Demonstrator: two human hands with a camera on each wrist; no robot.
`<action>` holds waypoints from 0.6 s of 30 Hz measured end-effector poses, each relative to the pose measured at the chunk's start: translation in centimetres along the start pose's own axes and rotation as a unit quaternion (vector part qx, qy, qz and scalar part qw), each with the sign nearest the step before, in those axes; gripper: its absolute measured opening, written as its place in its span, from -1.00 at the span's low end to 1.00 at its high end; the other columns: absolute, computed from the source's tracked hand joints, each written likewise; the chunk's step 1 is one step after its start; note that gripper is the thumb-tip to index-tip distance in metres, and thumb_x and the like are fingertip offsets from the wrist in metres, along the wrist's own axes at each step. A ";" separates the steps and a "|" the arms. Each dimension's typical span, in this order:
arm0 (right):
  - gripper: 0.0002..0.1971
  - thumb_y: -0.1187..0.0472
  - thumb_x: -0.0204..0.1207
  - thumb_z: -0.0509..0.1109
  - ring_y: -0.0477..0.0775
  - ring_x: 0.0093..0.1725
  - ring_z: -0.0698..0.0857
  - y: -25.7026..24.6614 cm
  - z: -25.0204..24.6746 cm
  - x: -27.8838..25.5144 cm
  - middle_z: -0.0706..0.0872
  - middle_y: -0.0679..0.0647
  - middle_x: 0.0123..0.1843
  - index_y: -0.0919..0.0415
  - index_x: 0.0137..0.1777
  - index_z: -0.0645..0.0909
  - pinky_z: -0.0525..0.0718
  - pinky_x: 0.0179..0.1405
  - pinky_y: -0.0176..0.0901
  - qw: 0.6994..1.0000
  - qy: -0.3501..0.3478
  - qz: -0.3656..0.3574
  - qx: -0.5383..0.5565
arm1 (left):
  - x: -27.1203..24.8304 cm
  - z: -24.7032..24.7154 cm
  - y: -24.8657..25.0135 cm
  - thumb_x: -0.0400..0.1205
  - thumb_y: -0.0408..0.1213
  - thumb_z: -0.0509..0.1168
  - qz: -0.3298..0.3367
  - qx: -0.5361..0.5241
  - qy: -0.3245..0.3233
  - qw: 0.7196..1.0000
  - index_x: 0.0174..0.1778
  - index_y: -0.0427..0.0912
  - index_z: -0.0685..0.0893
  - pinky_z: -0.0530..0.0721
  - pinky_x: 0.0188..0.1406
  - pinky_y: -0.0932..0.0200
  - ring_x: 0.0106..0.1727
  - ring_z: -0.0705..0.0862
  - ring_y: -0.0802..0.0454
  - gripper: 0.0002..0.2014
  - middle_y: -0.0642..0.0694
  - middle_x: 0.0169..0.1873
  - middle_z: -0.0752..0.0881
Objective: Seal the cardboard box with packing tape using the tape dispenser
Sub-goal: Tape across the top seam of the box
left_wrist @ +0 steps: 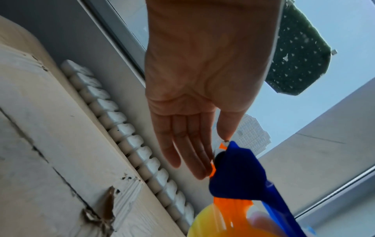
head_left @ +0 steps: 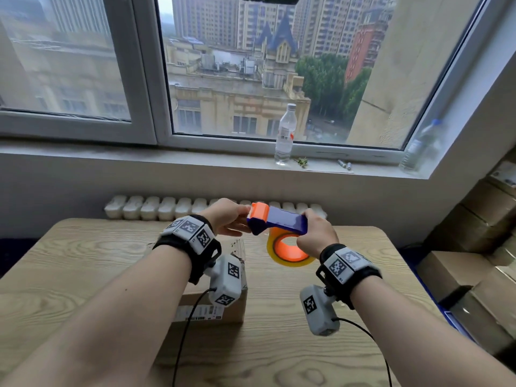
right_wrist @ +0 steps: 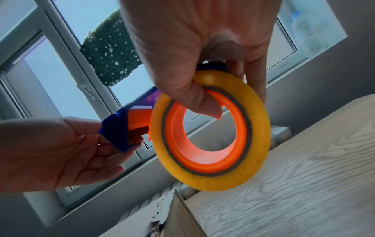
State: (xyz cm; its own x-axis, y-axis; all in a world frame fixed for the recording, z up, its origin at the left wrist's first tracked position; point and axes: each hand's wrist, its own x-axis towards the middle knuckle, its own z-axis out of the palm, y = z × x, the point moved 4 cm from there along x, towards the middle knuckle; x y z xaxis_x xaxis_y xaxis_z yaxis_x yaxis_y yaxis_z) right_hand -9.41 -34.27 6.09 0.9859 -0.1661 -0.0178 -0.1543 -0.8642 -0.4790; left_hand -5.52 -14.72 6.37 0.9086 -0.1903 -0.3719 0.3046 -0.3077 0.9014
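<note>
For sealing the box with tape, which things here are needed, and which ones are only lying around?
Needed:
- tape dispenser, held up by the right hand; the left hand touches its front end
- tape roll on it
- cardboard box on the table

Only lying around:
- clear bottle on the windowsill
- second bottle
- stacked boxes

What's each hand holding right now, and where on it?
Right hand grips the tape dispenser at its roll end, thumb through the tape roll core. Left hand has straight fingers touching the dispenser's cutter end.
</note>
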 end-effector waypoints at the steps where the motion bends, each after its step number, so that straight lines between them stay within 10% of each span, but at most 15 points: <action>1: -0.61 0.42 0.32 0.28 0.17 -0.02 0.59 -0.4 0.1 -0.1 0.61 0.16 0.06 0.19 0.16 0.47 0.52 -0.12 -0.14 1.000 -0.003 -0.003 0.000 | -0.3 -0.2 0.0 0.73 -0.21 0.17 -0.001 -0.017 0.001 1.000 -0.22 -0.21 0.63 0.66 -0.17 0.16 -0.28 0.75 0.04 -0.74 -0.12 -0.28 0.76; 11: -0.51 0.10 0.21 0.49 0.16 0.09 0.60 -3.8 0.4 -1.4 0.61 0.08 0.06 0.04 0.17 0.48 0.57 0.17 0.02 0.993 0.007 -0.063 -0.102 | -2.2 -3.2 -0.5 0.72 -0.24 0.22 -0.001 -0.048 0.024 0.999 -0.20 -0.21 0.66 0.72 -0.32 0.25 -0.53 0.75 0.16 -0.78 -0.07 -0.43 0.76; 18: -0.65 0.28 0.27 0.43 0.12 -0.09 0.54 -5.9 0.7 -1.6 0.57 0.07 -0.09 0.18 0.08 0.50 0.45 -0.19 -0.18 0.997 -0.011 -0.064 -0.034 | -3.1 -5.0 -1.0 0.69 -0.28 0.25 -0.004 -0.083 0.070 0.994 -0.23 -0.21 0.64 0.69 -0.31 0.23 -0.59 0.74 0.19 -0.80 0.02 -0.63 0.75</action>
State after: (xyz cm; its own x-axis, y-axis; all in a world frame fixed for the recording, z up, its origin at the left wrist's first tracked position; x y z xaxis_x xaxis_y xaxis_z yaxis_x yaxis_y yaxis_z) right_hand -10.01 -28.57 8.37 0.9989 -0.0428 0.0188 -0.0310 -0.9076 -0.4186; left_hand -7.16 -9.14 7.76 0.9336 -0.0531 -0.3544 0.3437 -0.1474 0.9274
